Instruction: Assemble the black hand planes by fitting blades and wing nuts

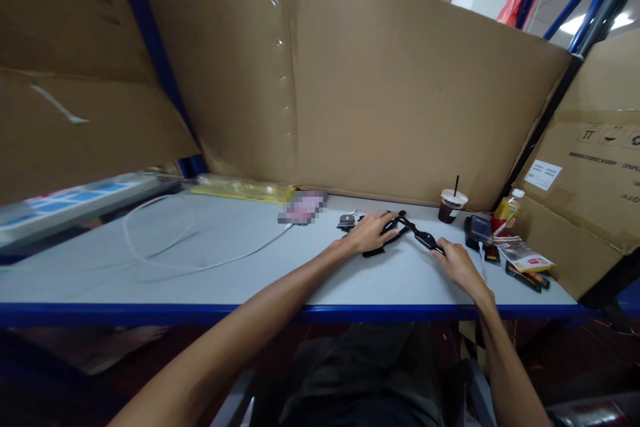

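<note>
a white cable (165,250) loops over the left of the grey table (250,273), running toward a blurred pink thing (303,207). the left hand (370,232) lies flat on one end of a black strap-like gadget (410,232) near the table's middle, fingers stretched and close together over it. the right hand (457,263) pinches the gadget's other end between curled fingers. it looks light, stiff at the jointed pieces and floppy at the strap, best held by both ends. further right stand an iced drink cup (453,203), a dark box (479,230), a bottle (507,210) and packets (525,257); the carton's (595,173) print is too blurred to read.
</note>
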`<state>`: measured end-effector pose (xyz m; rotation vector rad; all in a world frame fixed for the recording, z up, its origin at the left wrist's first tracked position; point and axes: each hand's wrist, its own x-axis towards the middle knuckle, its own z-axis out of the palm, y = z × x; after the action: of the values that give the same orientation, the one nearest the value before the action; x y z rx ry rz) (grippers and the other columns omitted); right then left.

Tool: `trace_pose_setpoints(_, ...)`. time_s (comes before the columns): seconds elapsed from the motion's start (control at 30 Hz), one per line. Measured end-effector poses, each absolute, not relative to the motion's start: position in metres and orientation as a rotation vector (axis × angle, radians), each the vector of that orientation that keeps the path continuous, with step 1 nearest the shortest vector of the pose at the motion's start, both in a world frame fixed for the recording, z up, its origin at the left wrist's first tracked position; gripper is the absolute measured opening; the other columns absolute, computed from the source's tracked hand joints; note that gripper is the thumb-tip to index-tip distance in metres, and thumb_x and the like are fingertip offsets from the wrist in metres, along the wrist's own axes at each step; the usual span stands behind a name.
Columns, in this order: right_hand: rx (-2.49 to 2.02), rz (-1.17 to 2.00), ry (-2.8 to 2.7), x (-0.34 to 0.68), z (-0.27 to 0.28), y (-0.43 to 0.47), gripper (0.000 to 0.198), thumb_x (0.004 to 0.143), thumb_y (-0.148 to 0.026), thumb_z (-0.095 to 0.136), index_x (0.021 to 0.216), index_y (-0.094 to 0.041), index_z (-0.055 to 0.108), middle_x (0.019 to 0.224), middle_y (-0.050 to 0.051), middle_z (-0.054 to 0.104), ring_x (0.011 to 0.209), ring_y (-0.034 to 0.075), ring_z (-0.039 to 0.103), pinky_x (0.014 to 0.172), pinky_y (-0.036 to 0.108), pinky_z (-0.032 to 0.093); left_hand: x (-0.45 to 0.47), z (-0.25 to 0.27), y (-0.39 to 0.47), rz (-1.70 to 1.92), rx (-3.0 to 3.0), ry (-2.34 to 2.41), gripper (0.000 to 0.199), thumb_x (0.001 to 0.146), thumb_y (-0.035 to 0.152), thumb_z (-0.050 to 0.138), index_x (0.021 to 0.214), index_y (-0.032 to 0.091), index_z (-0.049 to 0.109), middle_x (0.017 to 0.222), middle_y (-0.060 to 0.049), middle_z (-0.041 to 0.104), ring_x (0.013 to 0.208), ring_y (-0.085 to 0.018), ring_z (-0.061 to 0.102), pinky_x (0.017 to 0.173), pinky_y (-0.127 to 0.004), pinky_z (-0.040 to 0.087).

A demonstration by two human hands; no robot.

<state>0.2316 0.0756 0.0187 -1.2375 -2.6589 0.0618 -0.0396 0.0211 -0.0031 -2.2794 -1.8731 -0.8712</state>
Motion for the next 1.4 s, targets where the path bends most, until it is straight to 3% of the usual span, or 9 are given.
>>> trace_pose_setpoints(0.13,-1.447,-0.003,-2.566,0.237,0.014,0.081,0.021,0.104,-0.031,0.047,0.111,-0.017,0.060,0.104,0.014,0.072,0.101,0.025,0.068,0.075,0.026,0.037,-0.040,-0.014,0.031,-0.492,-2.402,-1.921,0.071,0.094,0.058,0.053,0.156,0.028,0.037,0.164,-0.013,0.033,0.150,-0.038,0.028,0.117,-0.062,0.026)
trace_pose_setpoints(0.23,-1.574,-0.016,-2.539,0.234,0.011,0.079,0.026,0.105,-0.034,0.043,0.116,-0.016,0.059,0.109,0.016,0.071,0.103,0.026,0.068,0.077,0.028,0.040,-0.042,-0.019,0.041,-0.356,-2.442,-1.985,0.068,0.095,0.062,0.048,0.155,0.032,0.038,0.168,-0.010,0.024,0.154,-0.039,0.019,0.118,-0.068,0.019)
trace_pose_setpoints(0.37,-1.665,-0.029,-2.551,0.226,0.008,0.074,0.030,0.106,-0.035,0.041,0.119,-0.014,0.058,0.114,0.019,0.069,0.105,0.028,0.069,0.080,0.031,0.044,-0.047,-0.022,0.049,-0.352,-2.457,-2.000,0.060,0.098,0.061,0.042,0.150,0.030,0.048,0.165,-0.008,0.031,0.154,-0.037,0.020,0.119,-0.067,0.019)
trace_pose_setpoints(0.6,-1.696,-0.066,-2.484,0.222,0.008,0.071,0.034,0.104,-0.034,0.044,0.127,-0.010,0.052,0.111,0.021,0.070,0.106,0.032,0.069,0.081,0.036,0.047,-0.065,-0.024,0.047,-0.366,-2.488,-1.979,0.060,0.099,0.060,0.042,0.150,0.029,0.047,0.165,-0.006,0.033,0.153,-0.034,0.025,0.120,-0.059,0.022)
trace_pose_setpoints(0.87,-1.603,-0.112,-2.522,0.218,0.009,0.063,0.031,0.104,-0.033,0.042,0.122,-0.011,0.055,0.107,0.021,0.071,0.101,0.033,0.070,0.078,0.036,0.046,-0.100,-0.021,0.028,-0.437,-2.528,-1.995,0.058,0.097,0.052,0.051,0.149,0.025,0.050,0.163,-0.010,0.034,0.151,-0.033,0.031,0.120,-0.058,0.022)
trace_pose_setpoints(1.0,-1.532,-0.127,-2.557,0.210,0.006,0.058,0.027,0.104,-0.034,0.043,0.119,-0.015,0.056,0.104,0.018,0.072,0.097,0.030,0.071,0.076,0.033,0.043,-0.104,-0.017,0.026,-0.466,-2.537,-2.000,0.056,0.094,0.051,0.055,0.145,0.027,0.054,0.159,-0.010,0.042,0.149,-0.032,0.035,0.120,-0.055,0.024)
trace_pose_setpoints(1.2,-1.397,-0.118,-2.573,0.202,0.001,0.056,0.023,0.104,-0.036,0.045,0.114,-0.019,0.057,0.109,0.012,0.071,0.096,0.026,0.069,0.074,0.031,0.039,-0.103,-0.003,0.022,-0.716,-2.445,-2.051,0.046,0.095,0.045,0.054,0.135,0.026,0.064,0.141,-0.008,0.063,0.126,-0.026,0.060,0.104,-0.036,0.043)
trace_pose_setpoints(1.3,-1.379,-0.117,-2.571,0.202,0.000,0.057,0.021,0.104,-0.035,0.046,0.112,-0.020,0.057,0.108,0.011,0.072,0.094,0.025,0.069,0.073,0.030,0.038,-0.105,0.008,0.019,-0.852,-2.264,-2.087,0.036,0.093,0.037,0.053,0.119,0.021,0.073,0.116,-0.009,0.075,0.104,-0.024,0.067,0.088,-0.030,0.047)
trace_pose_setpoints(1.4,-1.387,-0.105,-2.562,0.202,0.000,0.057,0.021,0.104,-0.036,0.047,0.111,-0.020,0.058,0.106,0.010,0.072,0.093,0.024,0.069,0.072,0.030,0.037,-0.100,0.019,0.013,-0.829,-2.199,-2.136,0.028,0.091,0.034,0.054,0.091,0.017,0.076,0.081,-0.007,0.074,0.075,-0.020,0.064,0.071,-0.028,0.043)
